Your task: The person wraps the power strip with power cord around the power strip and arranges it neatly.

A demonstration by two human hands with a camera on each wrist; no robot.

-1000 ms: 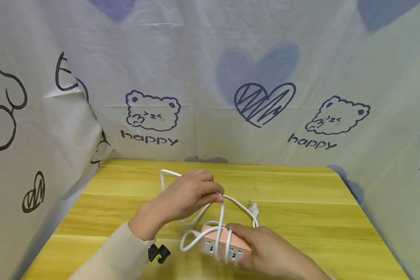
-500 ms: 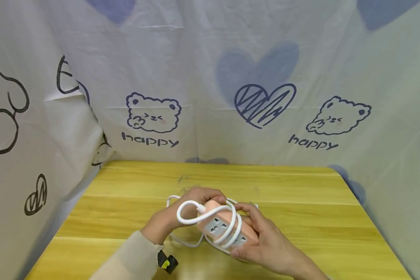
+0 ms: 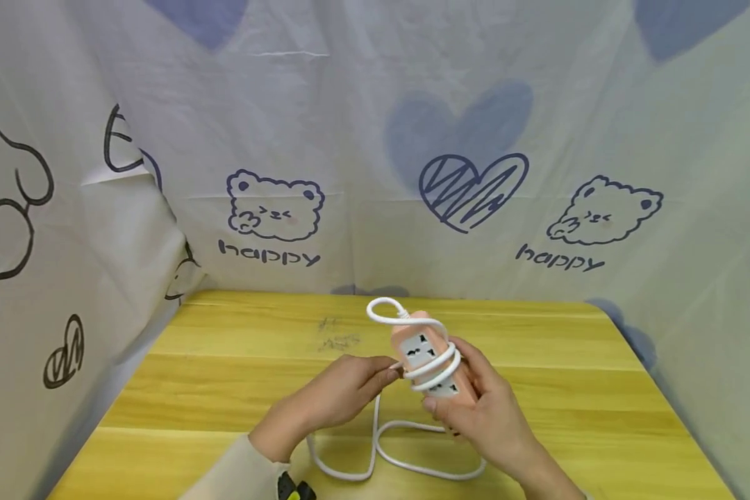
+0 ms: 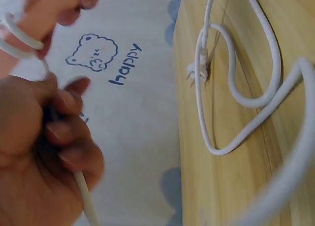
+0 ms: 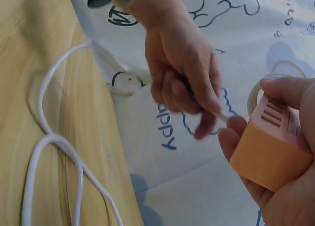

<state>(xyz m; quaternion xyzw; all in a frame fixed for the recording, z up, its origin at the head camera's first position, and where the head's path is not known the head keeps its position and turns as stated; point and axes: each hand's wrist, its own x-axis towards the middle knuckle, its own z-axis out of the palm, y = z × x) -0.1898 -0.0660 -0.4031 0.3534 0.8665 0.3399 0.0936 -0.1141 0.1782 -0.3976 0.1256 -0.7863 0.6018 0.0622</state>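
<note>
My right hand (image 3: 496, 413) grips the lower end of a pink power strip (image 3: 421, 340), tilted above the table with its sockets facing me. The white cord (image 3: 434, 378) is wound around the strip's middle, and a loop of it sticks out past the upper end. Just left of the strip, my left hand (image 3: 344, 389) pinches the cord's running part with curled fingers. Slots show on the strip's end face (image 5: 273, 113) in the right wrist view. On the tabletop lies the cord's plug (image 4: 198, 71), seen in the left wrist view.
Loose cord (image 3: 344, 476) lies in loops on the wooden table (image 3: 181, 389) below my hands. A white cloth (image 3: 375, 104) printed with bears and hearts hangs behind the table and along its sides. Dark scuff marks (image 3: 339, 342) show on the wood.
The right hand has raised and tilted the power strip off the table. The left hand has passed behind the strip and come back out to its left, holding the cord.
</note>
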